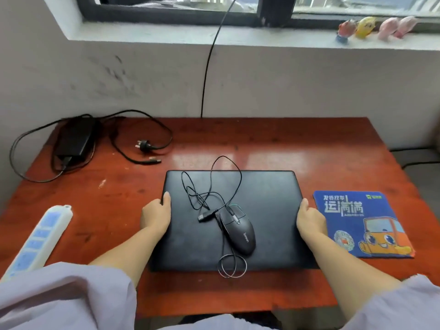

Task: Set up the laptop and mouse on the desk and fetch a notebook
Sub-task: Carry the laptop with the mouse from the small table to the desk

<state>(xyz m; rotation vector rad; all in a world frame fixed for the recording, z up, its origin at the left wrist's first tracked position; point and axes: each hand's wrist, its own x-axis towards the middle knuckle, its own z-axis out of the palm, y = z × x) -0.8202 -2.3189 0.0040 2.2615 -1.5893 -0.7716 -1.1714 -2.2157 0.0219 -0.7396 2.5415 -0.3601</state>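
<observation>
Hands clasp the closed laptop (229, 220) at its two sides: the left hand (156, 216) has its grip folded over the left edge, thumb on the lid, and the right hand (309, 220) holds the right edge the same way. Both grips are narrow and closed on the laptop, which lies flat on the worktop (273, 148) at centre frame, a little toward the near edge.

On the lid rests the mouse (238, 231), lower centre, with its cable (214, 184) in loose loops across the lid; one loop hangs past the near edge of the laptop and the plug lies just beside the mouse. So the laptop seems to be set in place but not opened, and the mouse has not been moved or plugged in. The blue mouse pad (362, 225) waits just beside the laptop at right frame, with nothing on it. No notebook is in view; fetching it looks wholly undone.

For room: the far half of the worktop behind the laptop is bare, which should let the lid swing up once the mouse is lifted off. At upper left lie the power adapter (75, 138) and its leads, well apart from the laptop. A white power strip (39, 239) lies at lower left, near the left edge. The mouse pad sits close to the right edge.
</observation>
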